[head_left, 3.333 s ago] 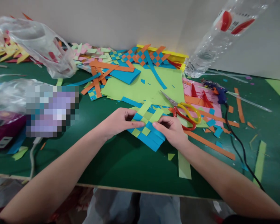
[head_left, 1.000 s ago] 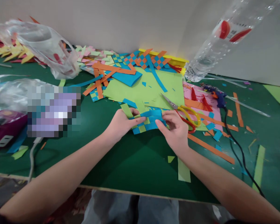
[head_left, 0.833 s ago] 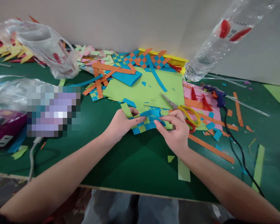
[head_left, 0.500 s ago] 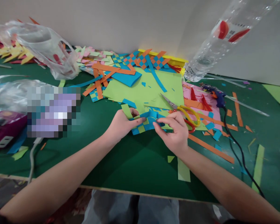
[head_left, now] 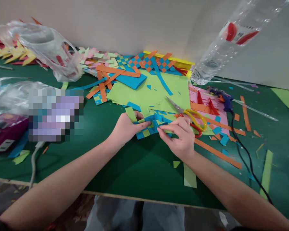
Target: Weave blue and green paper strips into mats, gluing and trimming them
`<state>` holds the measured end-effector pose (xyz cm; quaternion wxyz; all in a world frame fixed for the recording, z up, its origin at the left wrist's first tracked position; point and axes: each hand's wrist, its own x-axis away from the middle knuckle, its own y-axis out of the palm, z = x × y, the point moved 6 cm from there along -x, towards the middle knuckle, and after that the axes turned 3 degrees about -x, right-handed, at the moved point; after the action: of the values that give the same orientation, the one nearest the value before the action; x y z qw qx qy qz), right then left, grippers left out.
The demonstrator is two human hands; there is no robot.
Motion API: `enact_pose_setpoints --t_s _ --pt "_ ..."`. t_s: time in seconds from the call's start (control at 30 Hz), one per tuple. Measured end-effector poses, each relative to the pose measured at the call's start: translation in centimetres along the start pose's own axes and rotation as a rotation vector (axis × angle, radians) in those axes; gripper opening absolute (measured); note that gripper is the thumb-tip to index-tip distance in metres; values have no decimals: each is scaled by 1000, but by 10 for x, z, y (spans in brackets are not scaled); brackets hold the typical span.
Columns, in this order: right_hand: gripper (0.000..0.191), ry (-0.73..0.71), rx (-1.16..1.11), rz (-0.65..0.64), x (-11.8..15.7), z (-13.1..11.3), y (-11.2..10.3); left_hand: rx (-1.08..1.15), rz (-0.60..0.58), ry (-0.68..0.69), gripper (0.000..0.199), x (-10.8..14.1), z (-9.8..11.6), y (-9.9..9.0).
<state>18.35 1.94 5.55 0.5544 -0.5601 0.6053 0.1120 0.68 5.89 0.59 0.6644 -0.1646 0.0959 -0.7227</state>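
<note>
My left hand [head_left: 128, 126] is closed on the left side of a woven paper piece [head_left: 146, 132], a blue and green checker with loose strip ends. The thumb lies on top, and its fingers are partly hidden behind the paper. At the right side of the weave, my right hand [head_left: 179, 136] pinches a blue paper strip [head_left: 155, 124] between thumb and index finger. Just beyond the right hand lie scissors [head_left: 195, 119] with yellow and red handles, blades parted over a light green paper sheet [head_left: 149, 91].
A water bottle [head_left: 221, 45] leans at the back right, near a blue glue gun [head_left: 225, 100] with a black cord. Finished orange-blue weaves [head_left: 148, 62] lie along the wall. A bagged cup [head_left: 43, 45] and a pixelated phone [head_left: 55, 118] are on the left. Paper scraps [head_left: 223, 139] litter the right.
The blue strip, which arched up in a loop before, now lies flatter against the weave. My right fingertips have shifted slightly left and down. The left hand keeps its hold.
</note>
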Motion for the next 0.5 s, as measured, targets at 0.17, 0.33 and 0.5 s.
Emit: enact_pose_setpoints --t_s 0.17,0.33,0.5 --pt "12 -70 28 -32 0 -5 0 -16 2 3 31 1 2 0" --pt "15 -115 84 -53 1 -8 0 -43 -14 -9 30 1 3 -1" --pt "15 -53 55 -98 0 -4 3 -62 -9 19 29 1 4 -2"
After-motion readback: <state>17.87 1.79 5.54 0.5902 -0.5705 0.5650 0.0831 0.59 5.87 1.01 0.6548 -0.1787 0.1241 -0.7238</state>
